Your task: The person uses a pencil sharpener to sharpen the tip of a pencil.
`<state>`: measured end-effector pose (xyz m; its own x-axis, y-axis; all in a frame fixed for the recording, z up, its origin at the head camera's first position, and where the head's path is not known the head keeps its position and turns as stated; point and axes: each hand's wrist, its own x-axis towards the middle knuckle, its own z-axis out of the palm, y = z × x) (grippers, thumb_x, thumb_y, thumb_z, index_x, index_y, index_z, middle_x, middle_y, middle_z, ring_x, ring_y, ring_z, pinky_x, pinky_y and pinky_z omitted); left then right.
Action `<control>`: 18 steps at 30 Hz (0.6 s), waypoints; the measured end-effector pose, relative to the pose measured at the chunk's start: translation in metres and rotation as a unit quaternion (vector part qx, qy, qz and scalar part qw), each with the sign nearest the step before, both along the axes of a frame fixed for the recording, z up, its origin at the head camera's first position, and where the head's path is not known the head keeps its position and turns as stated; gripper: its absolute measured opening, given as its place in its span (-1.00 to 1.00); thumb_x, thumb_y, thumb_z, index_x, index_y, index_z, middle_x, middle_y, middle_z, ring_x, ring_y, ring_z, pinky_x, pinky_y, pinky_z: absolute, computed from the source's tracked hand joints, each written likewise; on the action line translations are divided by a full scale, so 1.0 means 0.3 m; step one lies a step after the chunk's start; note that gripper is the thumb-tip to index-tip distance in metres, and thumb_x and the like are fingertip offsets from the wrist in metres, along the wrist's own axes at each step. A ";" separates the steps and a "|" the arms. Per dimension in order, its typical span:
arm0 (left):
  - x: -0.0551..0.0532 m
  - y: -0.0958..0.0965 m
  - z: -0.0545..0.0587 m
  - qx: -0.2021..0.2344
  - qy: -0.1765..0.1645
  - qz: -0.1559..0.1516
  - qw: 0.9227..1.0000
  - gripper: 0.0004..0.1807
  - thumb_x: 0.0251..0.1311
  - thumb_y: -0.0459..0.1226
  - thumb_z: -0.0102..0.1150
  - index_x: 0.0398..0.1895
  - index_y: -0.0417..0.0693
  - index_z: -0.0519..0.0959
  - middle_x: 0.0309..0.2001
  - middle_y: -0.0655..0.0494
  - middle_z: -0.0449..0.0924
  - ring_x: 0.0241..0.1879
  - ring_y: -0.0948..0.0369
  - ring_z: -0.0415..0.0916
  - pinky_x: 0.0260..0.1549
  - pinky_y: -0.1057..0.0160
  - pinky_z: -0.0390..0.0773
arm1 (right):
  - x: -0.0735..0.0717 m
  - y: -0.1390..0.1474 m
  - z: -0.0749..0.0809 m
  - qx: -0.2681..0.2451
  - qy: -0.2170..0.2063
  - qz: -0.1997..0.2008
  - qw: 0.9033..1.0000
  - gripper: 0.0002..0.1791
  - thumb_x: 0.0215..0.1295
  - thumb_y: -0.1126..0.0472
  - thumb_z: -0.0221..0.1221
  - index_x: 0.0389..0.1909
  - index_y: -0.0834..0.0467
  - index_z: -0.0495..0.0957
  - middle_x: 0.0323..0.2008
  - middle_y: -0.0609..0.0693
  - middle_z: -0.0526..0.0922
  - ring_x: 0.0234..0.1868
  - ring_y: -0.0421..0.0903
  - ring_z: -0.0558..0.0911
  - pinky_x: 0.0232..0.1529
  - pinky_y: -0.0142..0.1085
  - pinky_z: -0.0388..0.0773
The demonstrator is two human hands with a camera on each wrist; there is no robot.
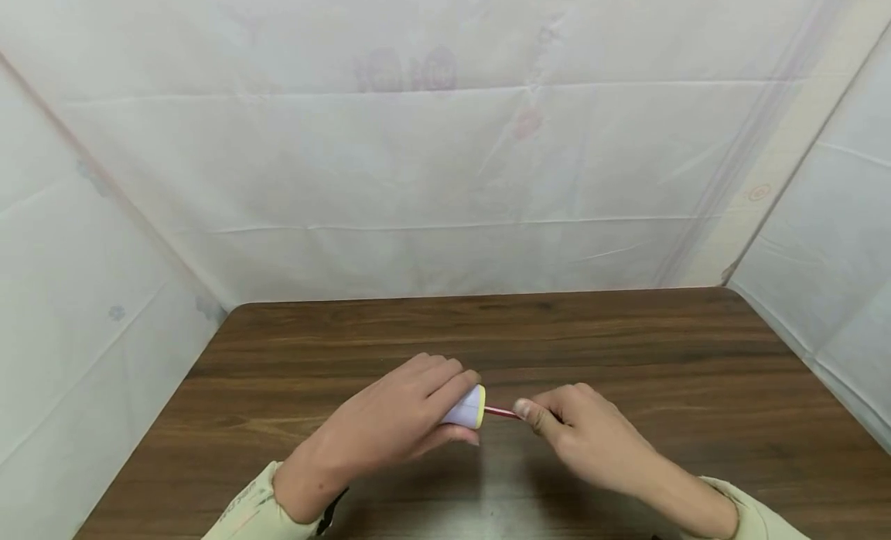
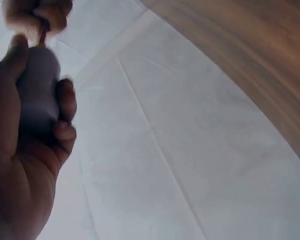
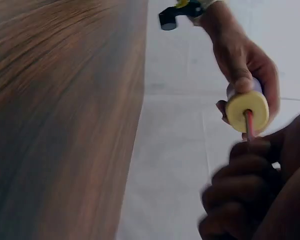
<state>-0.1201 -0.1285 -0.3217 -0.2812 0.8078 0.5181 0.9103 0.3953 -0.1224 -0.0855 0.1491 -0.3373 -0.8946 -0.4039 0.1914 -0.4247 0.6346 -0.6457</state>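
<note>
My left hand (image 1: 390, 420) grips a rounded lavender pencil sharpener (image 1: 461, 410) with a yellow end, held on its side. The thumb lies along its near side and the fingers wrap over the top. From a hole in the yellow end (image 3: 234, 114) comes a thin red pencil (image 1: 498, 411), its far part hidden inside the sharpener. My right hand (image 1: 592, 435) pinches the pencil close to that end, thumb on top and the other fingers curled under. Seen from the left wrist, the sharpener (image 2: 39, 90) sits between thumb and fingers. Both hands are over the table's near middle.
A dark brown wooden table (image 1: 313, 331) spreads under the hands. White sheeting (image 1: 452, 169) stands behind it and along both sides. A black device (image 3: 176, 16) is strapped at the left wrist, below a pale sleeve.
</note>
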 end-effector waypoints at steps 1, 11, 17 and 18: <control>-0.002 0.000 -0.003 0.000 -0.006 0.002 1.000 -0.43 0.34 0.09 0.39 0.14 -0.14 0.53 -0.14 0.21 0.50 -0.21 0.26 0.47 -0.08 0.31 0.58 | -0.003 0.003 0.000 0.000 -0.005 0.003 1.000 -0.44 0.62 -0.18 0.11 -0.67 -0.13 0.31 -0.70 -0.34 0.07 -0.67 -0.40 0.05 -0.67 -0.43 0.02; -0.008 -0.005 -0.022 0.092 -0.136 0.003 0.987 -0.53 0.51 0.12 0.18 0.10 -0.08 0.55 -0.23 0.28 0.56 -0.39 0.43 0.42 -0.41 0.54 0.46 | -0.078 -0.001 0.015 -0.021 0.522 0.026 0.852 -0.64 0.56 -0.03 0.26 -0.39 0.13 0.66 -0.52 -0.16 0.56 -0.59 -0.26 0.43 -0.56 -0.37 0.38; 0.019 0.010 -0.015 0.143 -0.255 -0.028 0.956 -0.67 0.48 -0.05 0.31 0.10 -0.03 0.58 -0.25 0.28 0.60 -0.41 0.45 0.45 -0.47 0.57 0.46 | -0.140 -0.032 0.053 -0.101 0.763 -0.015 0.639 -0.55 0.49 0.06 0.35 -0.59 0.21 0.62 -0.63 0.02 0.54 -0.58 -0.01 0.37 -0.41 -0.18 0.25; 0.022 0.012 -0.015 0.145 -0.267 -0.031 0.952 -0.69 0.47 -0.07 0.33 0.09 -0.02 0.58 -0.26 0.29 0.60 -0.41 0.46 0.45 -0.48 0.56 0.46 | -0.144 -0.033 0.056 -0.109 0.772 -0.011 0.626 -0.55 0.49 0.07 0.35 -0.61 0.20 0.61 -0.65 0.01 0.51 -0.58 -0.02 0.34 -0.39 -0.19 0.20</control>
